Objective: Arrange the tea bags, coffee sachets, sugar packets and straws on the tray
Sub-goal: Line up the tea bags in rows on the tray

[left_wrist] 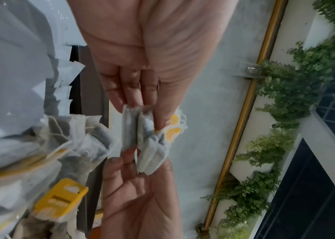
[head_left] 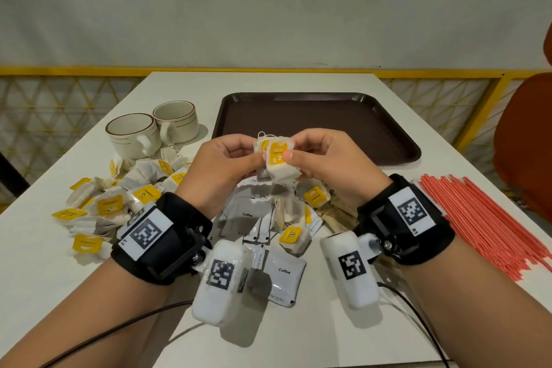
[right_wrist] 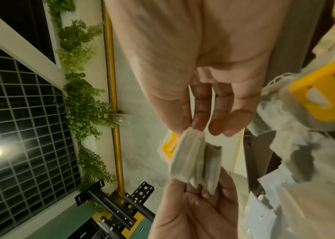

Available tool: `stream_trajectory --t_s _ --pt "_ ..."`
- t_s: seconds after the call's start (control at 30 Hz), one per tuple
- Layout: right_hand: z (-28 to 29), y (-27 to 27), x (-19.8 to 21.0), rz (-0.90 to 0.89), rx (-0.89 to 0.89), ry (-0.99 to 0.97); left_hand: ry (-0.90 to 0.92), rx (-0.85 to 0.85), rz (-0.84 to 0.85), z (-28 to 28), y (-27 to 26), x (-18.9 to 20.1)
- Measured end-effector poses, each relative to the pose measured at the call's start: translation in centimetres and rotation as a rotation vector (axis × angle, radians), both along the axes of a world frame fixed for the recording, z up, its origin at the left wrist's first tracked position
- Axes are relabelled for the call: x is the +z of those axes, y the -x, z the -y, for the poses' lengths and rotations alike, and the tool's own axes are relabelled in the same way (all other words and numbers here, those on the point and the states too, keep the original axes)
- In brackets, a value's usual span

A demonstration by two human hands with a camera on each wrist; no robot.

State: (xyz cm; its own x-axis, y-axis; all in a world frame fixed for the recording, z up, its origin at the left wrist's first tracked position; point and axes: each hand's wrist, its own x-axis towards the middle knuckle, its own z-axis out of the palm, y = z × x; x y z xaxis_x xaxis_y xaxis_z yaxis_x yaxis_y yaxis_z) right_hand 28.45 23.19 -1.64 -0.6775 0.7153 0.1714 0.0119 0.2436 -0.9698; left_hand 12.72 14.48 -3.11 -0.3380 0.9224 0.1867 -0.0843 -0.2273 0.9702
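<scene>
Pinching a small stack of tea bags [head_left: 276,158] with both hands' fingers [head_left: 289,155], which seem light, soft, best held at edges.

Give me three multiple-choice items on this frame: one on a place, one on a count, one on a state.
1. Where do the red straws lie?
A. on the tray
B. on the table, right of the hands
C. inside a cup

2. How many cups stand left of the tray?
A. one
B. two
C. four

3. What are the hands doing?
A. both resting flat
B. both holding tea bags
C. lifting the tray

Answers: B, the straws fan out on the table's right side; B, two cups stand side by side; B, the left hand and right hand pinch the tea bags together above the pile.
</scene>
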Motion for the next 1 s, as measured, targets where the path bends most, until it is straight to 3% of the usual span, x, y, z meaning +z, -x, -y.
stream_trajectory --t_s 0.17,0.33,0.5,0.57,0.83,1.0 --pt "-0.4 0.0 0.3 0.045 -0.002 0.053 0.009 -0.031 0.007 0.1 -0.3 0.5" --pt "-0.8 -1.1 1.7 0.222 0.006 -0.149 0.025 0.066 -0.064 0.0 -0.1 0.2" --pt "-2.3 -3.3 2.3 0.809 -0.026 -0.542 0.008 0.153 -0.068 0.0 0.7 0.6" --pt "-1.9 -3.3 1.7 0.908 0.024 -0.573 0.004 0.153 -0.071 0.1 0.6 0.6" --pt "-2.3 -3.2 2.9 0.635 0.008 -0.624 0.002 0.156 -0.053 0.0 1.0 0.5" --pt "-1.4 -4.0 5.4 0.458 0.243 -0.350 0.003 0.165 -0.077 0.1 0.8 0.5"
